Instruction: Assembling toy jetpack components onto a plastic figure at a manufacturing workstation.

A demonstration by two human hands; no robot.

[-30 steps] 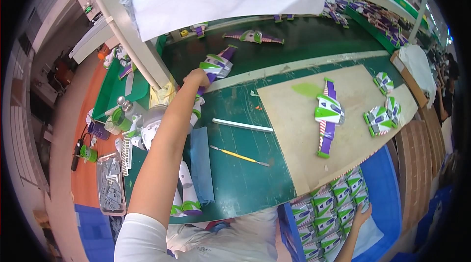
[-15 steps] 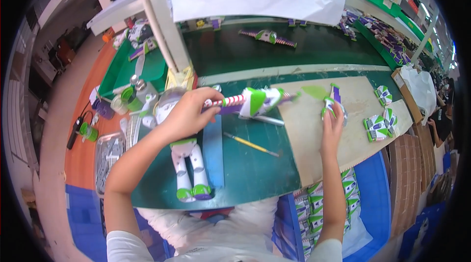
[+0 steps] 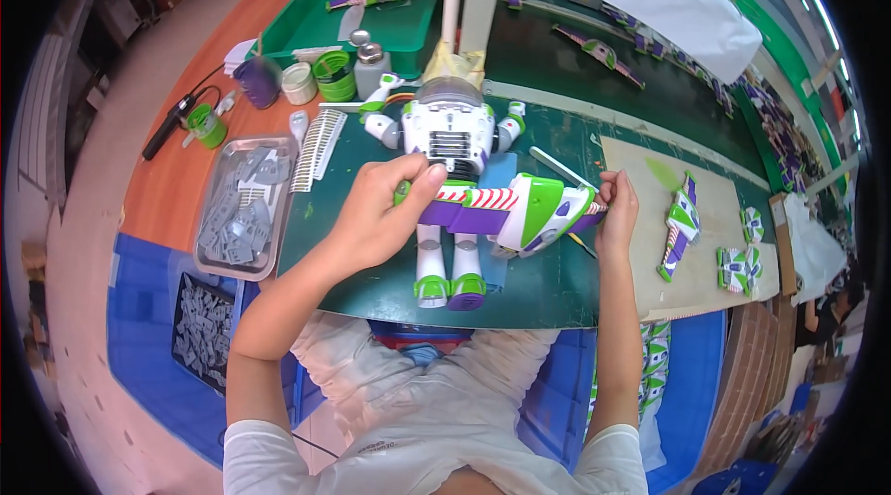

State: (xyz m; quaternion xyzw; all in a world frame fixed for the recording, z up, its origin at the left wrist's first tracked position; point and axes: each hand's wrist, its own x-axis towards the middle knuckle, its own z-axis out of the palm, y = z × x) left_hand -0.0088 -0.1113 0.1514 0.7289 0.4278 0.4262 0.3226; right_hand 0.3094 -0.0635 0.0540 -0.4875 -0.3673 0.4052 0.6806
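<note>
In front of me I hold a toy wing pack (image 3: pixel 534 212), white and green in the middle, with purple wings striped red and white. My left hand (image 3: pixel 376 212) is closed on its left wing tip, thumb and fingers pinching. My right hand (image 3: pixel 617 212) has its fingers bent round the right wing tip. Behind the pack lies a white and green toy figure (image 3: pixel 445 133) on the green mat, its feet toward me. The pack hides part of its legs. A second wing pack (image 3: pixel 682 221) lies on the beige board, right of my right hand.
Smaller packs (image 3: pixel 740 268) sit on the board (image 3: pixel 650 156). At left are a metal tray (image 3: pixel 206 249) of grey parts, paint pots (image 3: pixel 334 75), a bottle (image 3: pixel 371 64) and a green bin (image 3: pixel 288 31). A conveyor (image 3: pixel 543 77) carrying wing packs runs behind. A post (image 3: pixel 478 3) stands at the mat's back.
My right hand has left the wing pack on the board and come to the right tip of the one in my left hand. My view has turned, and that held pack is nearer me.
</note>
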